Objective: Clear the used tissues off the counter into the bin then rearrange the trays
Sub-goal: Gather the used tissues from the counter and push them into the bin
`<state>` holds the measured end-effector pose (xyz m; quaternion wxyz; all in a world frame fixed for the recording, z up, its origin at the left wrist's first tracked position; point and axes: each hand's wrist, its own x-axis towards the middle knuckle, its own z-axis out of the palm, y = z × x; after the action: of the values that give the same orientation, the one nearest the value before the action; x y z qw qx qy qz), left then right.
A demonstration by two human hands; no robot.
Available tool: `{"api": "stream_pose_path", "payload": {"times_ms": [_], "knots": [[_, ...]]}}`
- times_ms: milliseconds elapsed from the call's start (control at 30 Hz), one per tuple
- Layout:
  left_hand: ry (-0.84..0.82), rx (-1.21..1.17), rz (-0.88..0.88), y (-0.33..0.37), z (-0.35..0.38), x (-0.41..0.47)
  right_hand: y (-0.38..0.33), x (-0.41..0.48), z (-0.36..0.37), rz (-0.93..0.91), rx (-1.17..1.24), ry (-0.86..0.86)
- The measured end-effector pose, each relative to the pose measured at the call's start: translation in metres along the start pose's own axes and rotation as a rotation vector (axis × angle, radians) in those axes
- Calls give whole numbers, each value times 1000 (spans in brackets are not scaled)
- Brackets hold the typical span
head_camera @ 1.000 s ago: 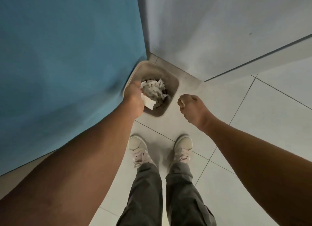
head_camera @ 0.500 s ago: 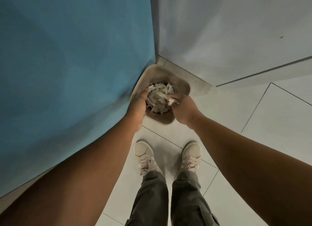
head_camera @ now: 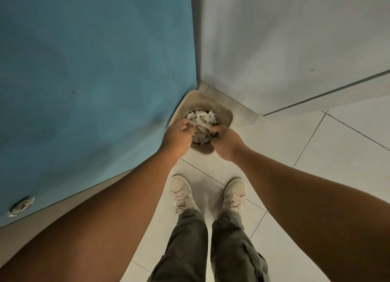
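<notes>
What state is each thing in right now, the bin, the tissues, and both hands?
bin: upright on the floor, no lid
tissues: crumpled, piled inside the bin
left hand: over the bin, fingers curled, grip unclear
right hand: over the bin, fingers curled, grip unclear

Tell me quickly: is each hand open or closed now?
Left hand: fingers curled, pinching tissues over the bin.
Right hand: fingers curled; hold cannot be told.

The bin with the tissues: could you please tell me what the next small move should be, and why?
Probably release and lift both hands clear. The left hand pinches tissues that are already inside the bin. The right hand curls into the same heap, its grip unclear, so nothing seems left to carry.
</notes>
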<state>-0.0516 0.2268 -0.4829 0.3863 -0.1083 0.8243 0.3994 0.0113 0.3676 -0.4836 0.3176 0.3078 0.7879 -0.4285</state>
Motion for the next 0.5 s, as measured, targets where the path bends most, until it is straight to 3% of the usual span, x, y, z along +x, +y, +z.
{"api": "stream_pose_path", "payload": {"times_ms": [100,233,500], "knots": [[-2,124,77,35,-14,-40,-24,-49,-25,-62,-24,22],[112,291,239,91,-42,-106,-65,-118,-71,-177,-108,65],[187,408,419,180,-84,-241,-135,-255,-164,-516,-188,172]]}}
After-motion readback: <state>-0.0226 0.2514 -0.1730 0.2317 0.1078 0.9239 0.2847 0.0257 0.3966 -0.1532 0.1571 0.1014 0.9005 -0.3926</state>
